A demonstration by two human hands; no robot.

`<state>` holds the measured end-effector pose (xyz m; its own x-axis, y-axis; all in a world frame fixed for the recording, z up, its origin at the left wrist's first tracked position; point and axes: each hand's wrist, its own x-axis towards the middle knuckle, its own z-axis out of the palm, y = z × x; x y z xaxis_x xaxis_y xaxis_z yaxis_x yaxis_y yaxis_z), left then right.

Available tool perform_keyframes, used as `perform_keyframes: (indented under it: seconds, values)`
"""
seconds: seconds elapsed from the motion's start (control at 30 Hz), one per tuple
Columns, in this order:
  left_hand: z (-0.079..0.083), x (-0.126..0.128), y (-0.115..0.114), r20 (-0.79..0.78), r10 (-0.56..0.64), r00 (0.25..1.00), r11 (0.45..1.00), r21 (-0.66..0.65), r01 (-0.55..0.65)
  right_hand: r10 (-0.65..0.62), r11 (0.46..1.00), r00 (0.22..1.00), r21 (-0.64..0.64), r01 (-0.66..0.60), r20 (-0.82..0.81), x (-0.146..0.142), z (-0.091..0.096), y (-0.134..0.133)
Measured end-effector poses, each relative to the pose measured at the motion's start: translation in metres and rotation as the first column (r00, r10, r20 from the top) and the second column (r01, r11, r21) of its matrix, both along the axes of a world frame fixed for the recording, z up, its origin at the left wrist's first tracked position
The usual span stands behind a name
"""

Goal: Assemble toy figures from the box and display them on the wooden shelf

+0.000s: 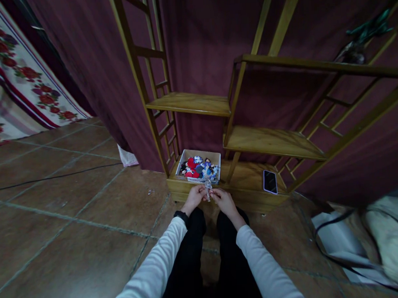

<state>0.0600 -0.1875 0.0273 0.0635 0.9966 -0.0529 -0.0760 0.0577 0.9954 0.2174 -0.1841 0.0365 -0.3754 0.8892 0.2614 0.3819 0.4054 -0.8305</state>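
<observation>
Between my two hands is a small clear, shiny piece (208, 189), perhaps plastic wrap; it is too small to name surely. My left hand (195, 197), with a dark band at the wrist, pinches its left side. From the right, the fingers of my right hand (223, 199) close on its other side. Just beyond the hands stands an open cardboard box (215, 156) on the lowest shelf. It holds a heap of small red, blue, white and dark items (198, 167) whose kind I cannot make out.
A wooden shelf unit (190, 103) rises in front of a dark red curtain (194, 43). A phone (270, 182) lies on the low shelf at right. Bags (390, 233) rest on the floor at right. A black cable (55, 176) crosses the tiles at left.
</observation>
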Motion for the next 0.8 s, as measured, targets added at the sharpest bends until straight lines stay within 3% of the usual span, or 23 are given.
perform_keyframes:
  seconds: [0.13, 0.37, 0.6, 0.8]
  values:
    - [-0.002, 0.000, -0.001, -0.029, 0.041, 0.999, 0.999, 0.030, -0.040, -0.011, 1.000, 1.000, 0.022, 0.011, -0.004, 0.003, -0.002, 0.000]
    - [-0.012, 0.001, -0.002, -0.201, 0.176, 0.964, 0.976, 0.161, -0.144, -0.106, 0.991, 0.986, -0.101, 0.093, -0.129, 0.012, -0.001, 0.000]
    - [0.001, 0.005, -0.011, -0.459, 0.237, 0.856, 0.964, 0.219, -0.150, -0.082, 0.995, 0.993, -0.066, 0.077, -0.081, 0.015, -0.004, 0.000]
    - [0.007, 0.007, -0.014, -0.549, 0.217, 0.807, 0.967, 0.235, -0.099, -0.118, 0.992, 0.993, -0.040, 0.117, -0.011, 0.014, -0.005, 0.001]
